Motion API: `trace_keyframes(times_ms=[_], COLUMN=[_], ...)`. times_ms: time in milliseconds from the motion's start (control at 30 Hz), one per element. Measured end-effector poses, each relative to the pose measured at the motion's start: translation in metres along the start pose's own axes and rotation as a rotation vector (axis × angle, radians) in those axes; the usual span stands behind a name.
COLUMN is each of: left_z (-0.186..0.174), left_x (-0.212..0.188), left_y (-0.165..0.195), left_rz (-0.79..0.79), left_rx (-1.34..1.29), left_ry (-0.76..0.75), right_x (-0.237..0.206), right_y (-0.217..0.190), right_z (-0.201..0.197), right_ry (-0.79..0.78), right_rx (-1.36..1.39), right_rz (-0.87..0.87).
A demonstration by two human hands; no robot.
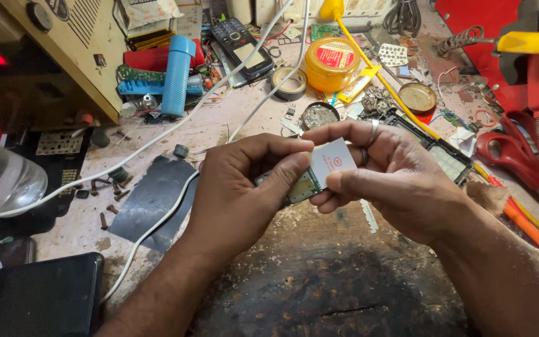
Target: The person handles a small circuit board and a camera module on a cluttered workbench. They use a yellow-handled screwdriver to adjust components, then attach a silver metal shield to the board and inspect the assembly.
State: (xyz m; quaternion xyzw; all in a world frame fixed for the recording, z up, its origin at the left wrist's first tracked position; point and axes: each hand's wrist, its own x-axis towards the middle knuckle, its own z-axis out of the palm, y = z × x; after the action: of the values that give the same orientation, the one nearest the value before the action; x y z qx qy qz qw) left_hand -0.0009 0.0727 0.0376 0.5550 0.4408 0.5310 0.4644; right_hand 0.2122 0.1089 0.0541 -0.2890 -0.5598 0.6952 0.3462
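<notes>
Both my hands meet over the middle of a worn workbench. My left hand (244, 187) pinches a small green circuit board (304, 187) between thumb and fingers. My right hand (388, 178), with rings on two fingers, holds the same board from the right, its thumb under a white rectangular part (333, 161) that sits on the board's upper end. Most of the board is hidden behind my fingers.
A white cable (157, 140) crosses the bench. Nearby lie a dark metal sheet (154, 200), loose screws (104, 218), an opened phone frame (447, 159), a yellow tin (332, 62), a tape roll (289, 84), a blue cylinder (176, 75), a keypad phone (241, 43) and red scissors (509, 153).
</notes>
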Motion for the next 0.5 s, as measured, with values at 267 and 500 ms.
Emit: trace_keyframes(times_ms=[267,500], left_z=[-0.001,-0.0013], left_x=[0.0012,0.0024], left_y=[-0.0038,-0.0042], left_rz=[-0.032,-0.021], left_rx=[-0.089,-0.107], left_ry=[-0.01,-0.019], right_x=[-0.0013,-0.0002], right_y=[0.0006,-0.0022], right_z=[0.0,0.0023], right_ry=[0.01,0.012], right_rx=[-0.004,-0.078], right_rz=[-0.012,-0.03])
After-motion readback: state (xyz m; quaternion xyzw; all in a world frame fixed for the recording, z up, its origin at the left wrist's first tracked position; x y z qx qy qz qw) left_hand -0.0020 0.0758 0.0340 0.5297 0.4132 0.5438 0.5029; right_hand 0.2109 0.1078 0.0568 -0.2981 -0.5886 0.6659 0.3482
